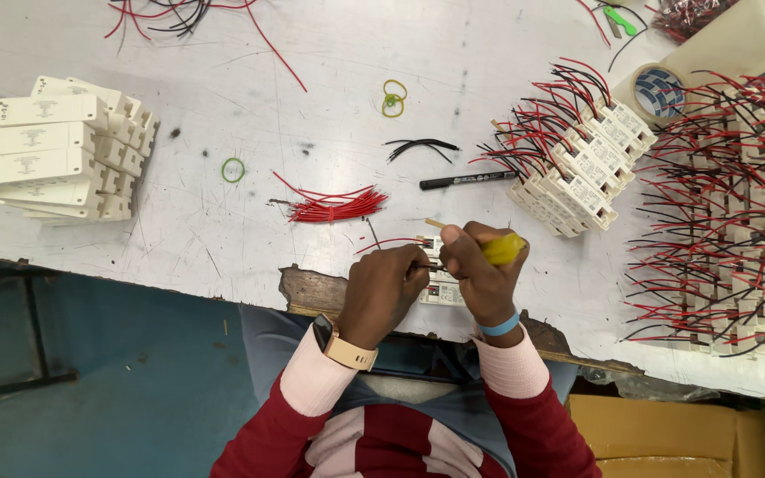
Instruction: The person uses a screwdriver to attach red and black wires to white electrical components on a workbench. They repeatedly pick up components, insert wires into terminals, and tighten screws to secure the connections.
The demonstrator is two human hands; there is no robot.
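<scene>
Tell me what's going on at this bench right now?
A person sits at a white table wiring small white modules. The left hand steadies a white module and a wire at the table's near edge, while the right hand works on it with a yellow-handled tool. Loose red wires and a black marker lie just beyond. Unwired modules are stacked at far left; wired ones pile up on the right.
</scene>
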